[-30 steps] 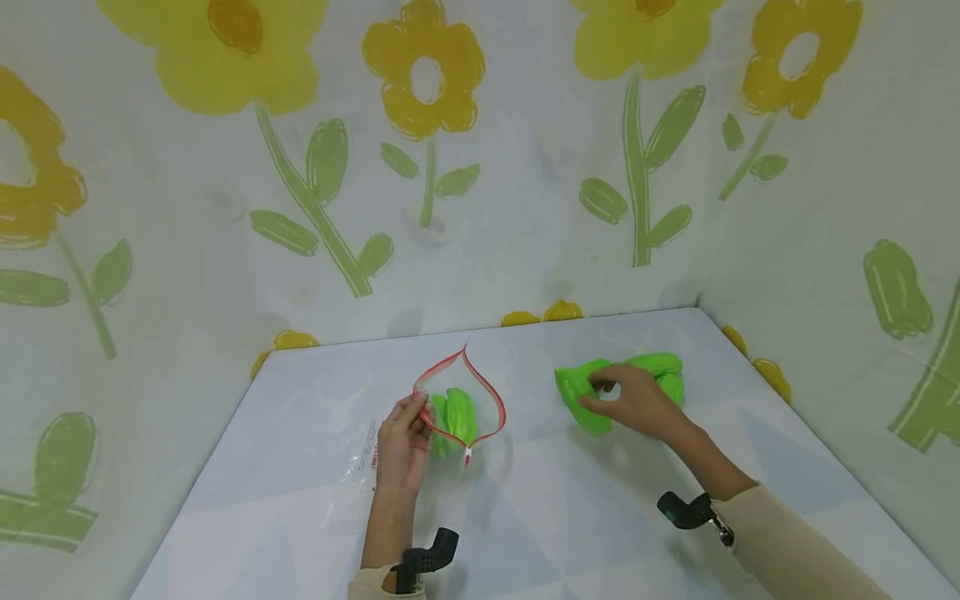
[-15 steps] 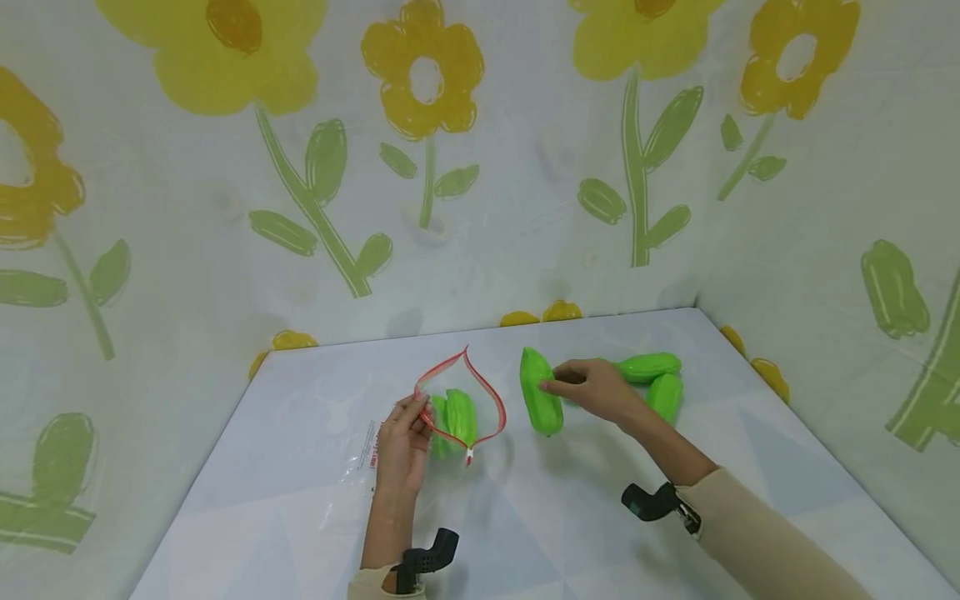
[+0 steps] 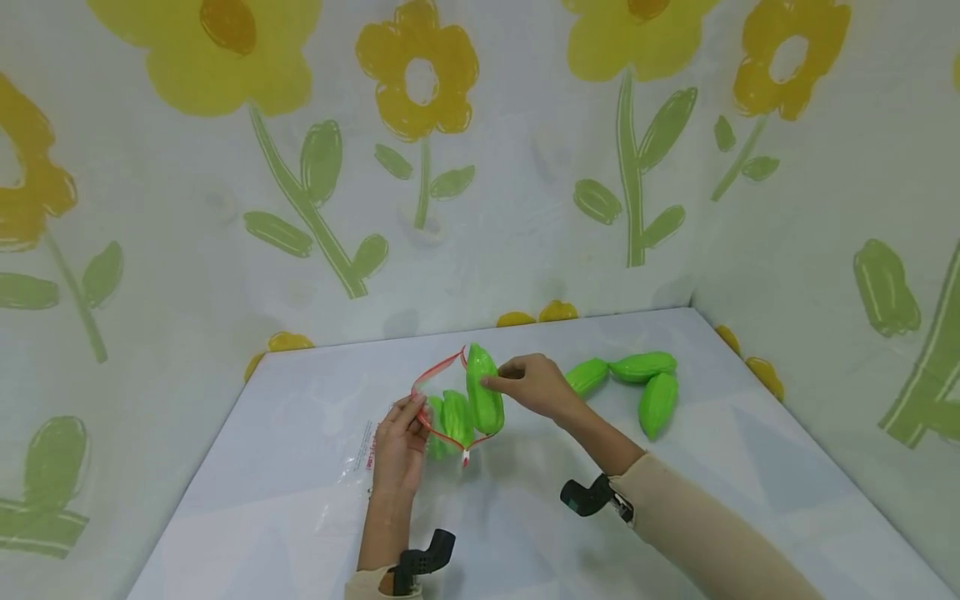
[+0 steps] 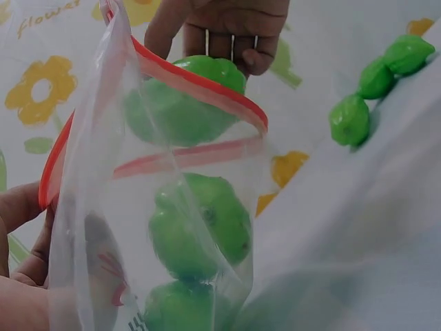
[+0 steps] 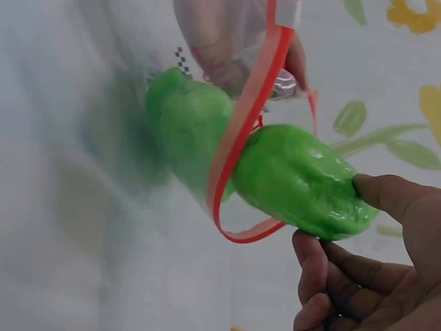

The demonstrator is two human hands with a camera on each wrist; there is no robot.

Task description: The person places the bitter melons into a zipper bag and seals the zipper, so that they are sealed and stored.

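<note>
Head view: left hand (image 3: 401,446) is pinching red rim (image 3: 435,372) of clear bag (image 3: 368,447); two green vegetables (image 3: 457,417) are lying inside. Right hand (image 3: 536,385) is gripping third vegetable (image 3: 484,392) at bag opening; three others (image 3: 643,367) are lying on table (image 3: 510,542) to right.

Left wrist view: third vegetable is showing through bag.

Right wrist view: thumb and fingers (image 5: 365,272) are pinching its outer end; opposite end is meeting red rim.

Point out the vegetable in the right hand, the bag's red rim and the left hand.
Held green vegetable (image 5: 300,183): right wrist view, middle of its side.
Red rim (image 5: 249,107): right wrist view, upper stretch of the band.
Left hand (image 3: 400,446): head view, mid-hand.
</note>
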